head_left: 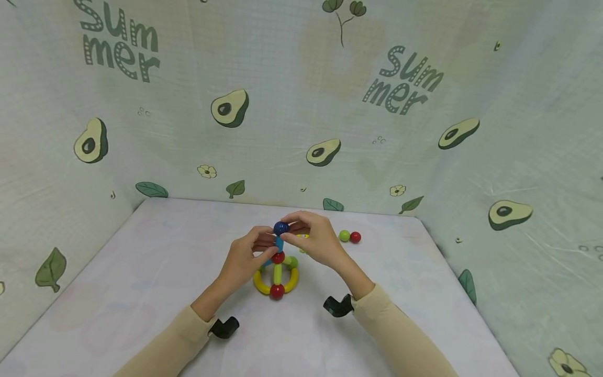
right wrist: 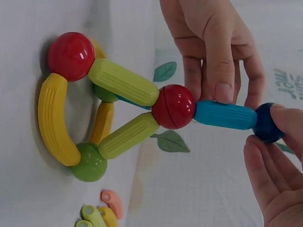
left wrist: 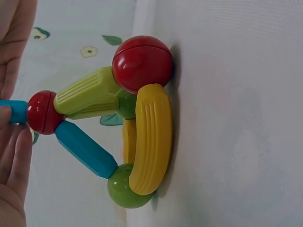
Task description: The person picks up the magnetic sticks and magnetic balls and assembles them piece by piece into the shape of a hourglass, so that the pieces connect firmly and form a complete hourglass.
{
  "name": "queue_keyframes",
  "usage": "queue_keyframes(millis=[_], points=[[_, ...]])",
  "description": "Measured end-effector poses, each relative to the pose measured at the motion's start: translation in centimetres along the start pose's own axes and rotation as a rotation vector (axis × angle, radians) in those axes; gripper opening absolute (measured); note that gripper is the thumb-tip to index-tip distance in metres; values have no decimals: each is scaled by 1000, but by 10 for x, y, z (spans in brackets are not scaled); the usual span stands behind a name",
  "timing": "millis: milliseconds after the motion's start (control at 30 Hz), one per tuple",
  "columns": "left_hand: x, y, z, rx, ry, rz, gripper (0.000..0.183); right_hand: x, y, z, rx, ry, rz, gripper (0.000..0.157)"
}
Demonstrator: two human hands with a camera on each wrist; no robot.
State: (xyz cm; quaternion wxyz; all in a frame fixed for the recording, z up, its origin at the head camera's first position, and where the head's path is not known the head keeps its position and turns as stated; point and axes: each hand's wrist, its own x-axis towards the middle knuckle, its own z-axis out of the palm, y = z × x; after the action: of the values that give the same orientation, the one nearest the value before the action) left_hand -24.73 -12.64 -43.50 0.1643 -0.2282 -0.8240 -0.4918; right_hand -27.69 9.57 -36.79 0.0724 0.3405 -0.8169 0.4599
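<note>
A magnetic stick-and-ball structure stands on the table, with curved yellow sticks (head_left: 292, 281) at its base. Light green sticks (right wrist: 124, 81) and a sloping blue stick (left wrist: 86, 149) lean together under a red ball (right wrist: 176, 106). Above that ball rises an upright light blue stick (right wrist: 225, 115), pinched by my left hand (head_left: 239, 262). At its top end is a dark blue ball (head_left: 280, 228), in contact with the stick. The thumb and fingers of my right hand (head_left: 316, 238) pinch this ball. A larger red ball (left wrist: 143, 64) and green balls (right wrist: 90, 161) join the base.
Behind the structure, a loose green ball (head_left: 345, 236) and red ball (head_left: 355, 237) lie side by side at the back right. A pink curved piece (right wrist: 112, 203) rests near yellow and green pieces (right wrist: 93, 216), partly hidden behind my right hand in the head view. Patterned cloth (head_left: 282, 131) surrounds the table.
</note>
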Motion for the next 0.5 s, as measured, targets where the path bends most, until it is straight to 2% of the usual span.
queue_keyframes(millis=[233, 500], points=[[2, 6, -6, 11, 31, 4, 46, -4, 3, -1, 39, -1, -15, 31], [6, 9, -14, 4, 35, 20, 46, -2, 4, 3, 69, 19, -14, 26]])
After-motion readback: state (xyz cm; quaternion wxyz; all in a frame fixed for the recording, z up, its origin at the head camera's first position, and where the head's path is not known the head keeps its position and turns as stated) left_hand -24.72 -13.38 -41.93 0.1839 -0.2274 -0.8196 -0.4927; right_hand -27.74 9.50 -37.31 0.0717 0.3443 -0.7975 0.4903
